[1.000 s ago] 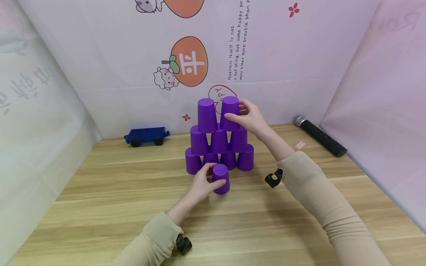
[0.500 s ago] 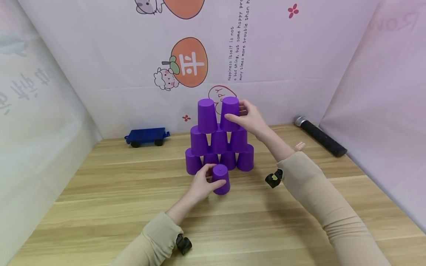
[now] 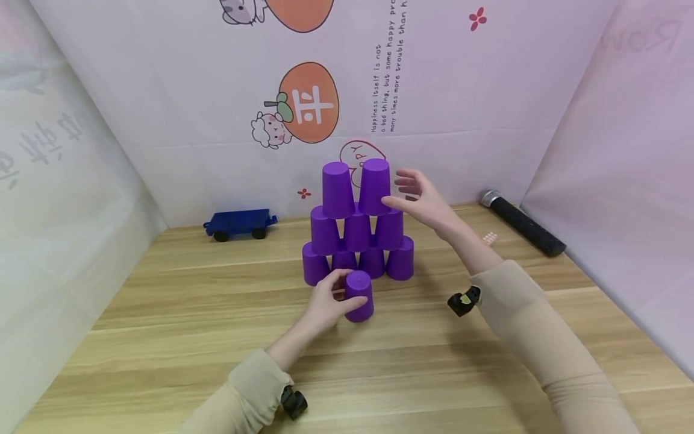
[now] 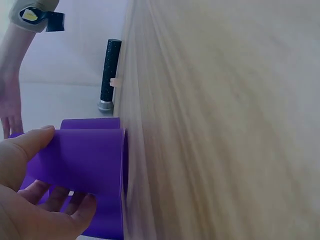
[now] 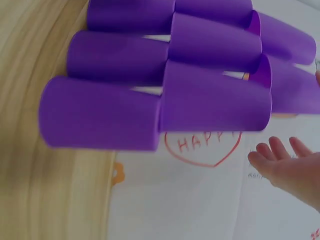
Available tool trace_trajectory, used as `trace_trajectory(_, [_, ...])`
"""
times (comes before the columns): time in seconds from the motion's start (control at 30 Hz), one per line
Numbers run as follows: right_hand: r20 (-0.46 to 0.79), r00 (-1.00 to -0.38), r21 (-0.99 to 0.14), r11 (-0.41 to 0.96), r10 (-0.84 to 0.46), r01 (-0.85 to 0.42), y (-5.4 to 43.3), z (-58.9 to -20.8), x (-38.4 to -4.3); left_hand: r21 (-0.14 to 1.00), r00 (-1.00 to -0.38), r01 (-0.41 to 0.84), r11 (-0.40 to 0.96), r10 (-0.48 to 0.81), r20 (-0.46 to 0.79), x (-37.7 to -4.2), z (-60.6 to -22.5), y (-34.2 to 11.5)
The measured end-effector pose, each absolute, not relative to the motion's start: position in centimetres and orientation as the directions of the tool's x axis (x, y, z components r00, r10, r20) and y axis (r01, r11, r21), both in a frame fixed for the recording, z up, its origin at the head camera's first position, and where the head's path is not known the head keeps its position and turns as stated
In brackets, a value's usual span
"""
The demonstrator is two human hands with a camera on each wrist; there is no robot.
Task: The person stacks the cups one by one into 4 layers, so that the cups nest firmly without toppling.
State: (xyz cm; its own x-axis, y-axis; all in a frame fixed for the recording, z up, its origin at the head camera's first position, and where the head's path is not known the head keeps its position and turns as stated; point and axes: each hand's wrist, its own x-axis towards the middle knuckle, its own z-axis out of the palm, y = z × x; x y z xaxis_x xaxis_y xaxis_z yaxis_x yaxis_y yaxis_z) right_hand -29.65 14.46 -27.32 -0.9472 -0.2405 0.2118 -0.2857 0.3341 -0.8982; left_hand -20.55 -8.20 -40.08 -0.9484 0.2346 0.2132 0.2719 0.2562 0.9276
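Purple cups stand upside down in a three-level stack: several at the bottom, three in the middle row, and a left top cup (image 3: pixel 337 190) beside a right top cup (image 3: pixel 375 185). My right hand (image 3: pixel 425 204) is just right of the right top cup, holding nothing. Its fingertips (image 5: pixel 260 159) are clear of the cups; whether the thumb touches cannot be told. In front of the stack, my left hand (image 3: pixel 325 302) grips a single upside-down purple cup (image 3: pixel 360 292) between thumb and fingers. That cup (image 4: pixel 85 159) is low at the wooden surface in the left wrist view.
A blue toy wagon (image 3: pixel 238 223) stands at the back left by the printed cloth wall (image 3: pixel 190 108). Toward the back right lies a black microphone (image 3: pixel 523 223), with a small pale pink item (image 3: pixel 490 238) near it. Wooden tabletop (image 3: pixel 190 325) surrounds the stack.
My right hand has let go of the right top cup and moved a little right, fingers spreading. The cup in my left hand has shifted slightly toward me. The stack has stayed put.
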Motion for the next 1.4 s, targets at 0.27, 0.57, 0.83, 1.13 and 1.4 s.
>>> trace_trajectory(0.27, [0.142, -0.937, -0.921, 0.306, -0.320, -0.244, 17.9, -30.0, -28.9, 0.939, -0.959, 0.234, 0.252, 0.218, 0.181, -20.0, -38.9, -9.5])
trace_trajectory(0.57, [0.070, -0.933, -0.912, 0.357, -0.353, -0.203, 20.3, -33.2, -28.3, 0.926, -0.950, 0.277, 0.257, 0.216, 0.224, -19.4, -34.8, -10.4])
trace_trajectory(0.83, [0.058, -0.928, -0.910, 0.362, -0.369, -0.201, 21.0, -35.7, -28.2, 0.904, -0.945, 0.317, 0.287, 0.177, 0.276, -19.3, -29.7, -11.6])
trace_trajectory(1.13, [0.030, -0.930, -0.897, 0.400, -0.366, -0.186, 20.4, -37.8, -28.2, 0.834, -0.899, 0.436, 0.337, 0.140, 0.414, -20.4, -23.2, -13.0])
trace_trajectory(1.4, [0.028, -0.933, -0.893, 0.411, -0.359, -0.184, 19.5, -38.6, -28.8, 0.833, -0.891, 0.454, 0.317, 0.159, 0.425, -21.7, -20.7, -12.6])
